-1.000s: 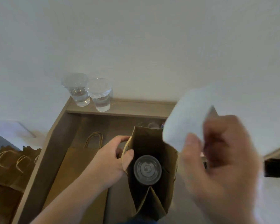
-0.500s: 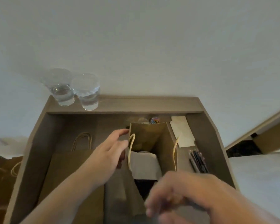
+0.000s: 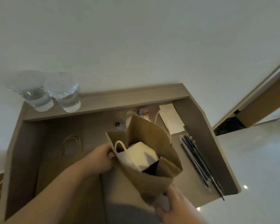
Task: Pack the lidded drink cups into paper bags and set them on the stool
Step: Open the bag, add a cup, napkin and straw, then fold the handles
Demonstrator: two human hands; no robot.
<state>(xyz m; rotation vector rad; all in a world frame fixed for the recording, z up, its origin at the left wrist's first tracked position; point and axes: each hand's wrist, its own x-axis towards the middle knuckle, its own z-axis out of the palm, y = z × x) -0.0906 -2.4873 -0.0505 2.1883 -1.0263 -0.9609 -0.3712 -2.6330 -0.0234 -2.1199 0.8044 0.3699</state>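
Since the earlier frame the paper bag (image 3: 153,181) has been tilted rightward, and the right hand (image 3: 173,206) has been brought against its near end; whether that hand grips cannot be told. The bag's left rim is pinched by the left hand (image 3: 102,159). A white napkin (image 3: 139,156) is seen inside. Two lidded cups (image 3: 39,97) are stood on the back ledge (image 3: 120,101).

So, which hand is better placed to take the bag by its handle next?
Probably the left hand: its fingers grip the bag rim right beside the white handle. The right hand is low, at the bag's near corner, far from both handles.
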